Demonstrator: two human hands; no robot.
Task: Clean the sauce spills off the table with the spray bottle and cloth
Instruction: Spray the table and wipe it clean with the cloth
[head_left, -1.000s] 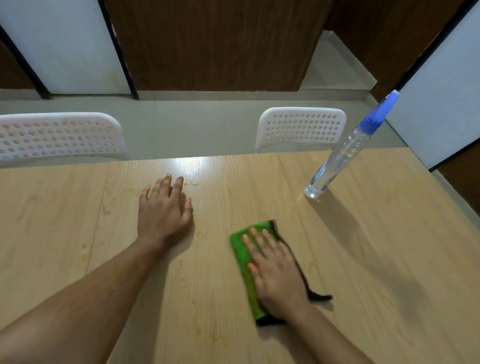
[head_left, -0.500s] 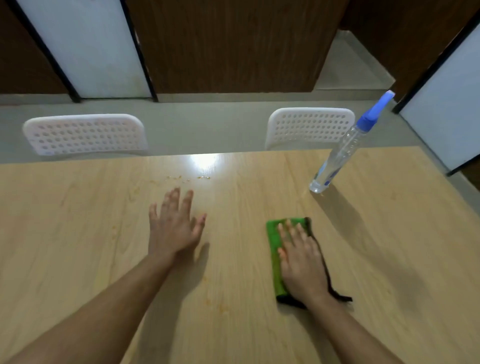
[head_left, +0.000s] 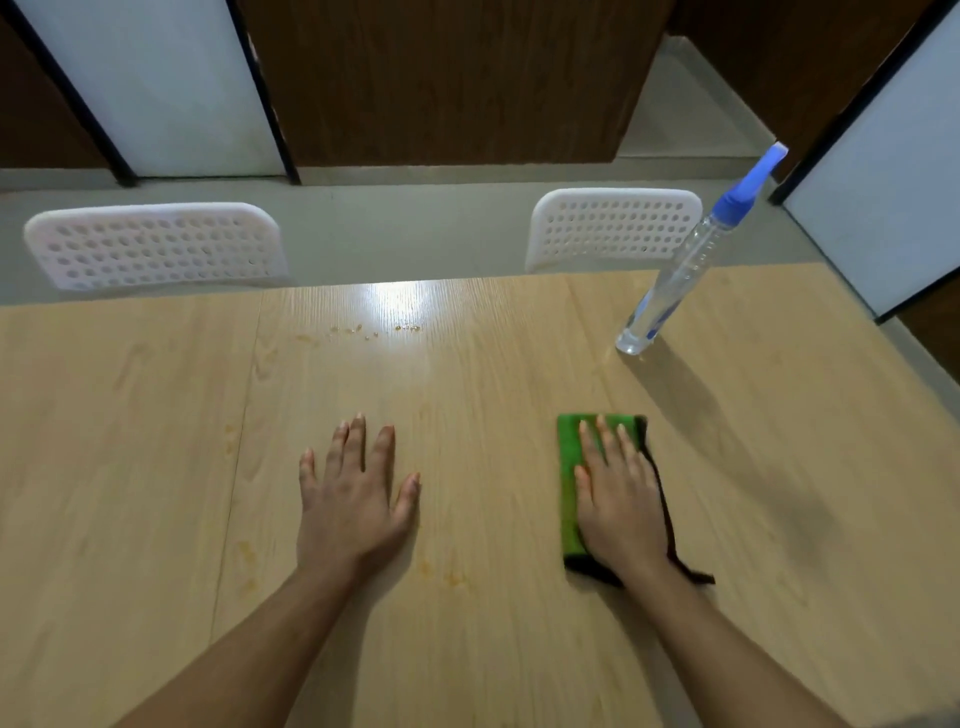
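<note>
Wooden table (head_left: 779, 467) holds clear-liquid spray bottle (head_left: 670, 291); both hands flat, right hand (head_left: 618, 499) pressing cloth (head_left: 569, 467).

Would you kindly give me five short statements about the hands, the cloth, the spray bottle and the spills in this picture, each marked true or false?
1. The right hand lies flat on the green cloth. True.
2. The left hand grips the spray bottle. False: it rests flat on the bare table, and the bottle stands apart at the far right.
3. Small sauce spots lie near the table's far edge. True.
4. The spray bottle lies on its side. False: it stands on its base.
5. The cloth covers the spots at the far edge. False: it lies nearer the person, well short of them.
</note>
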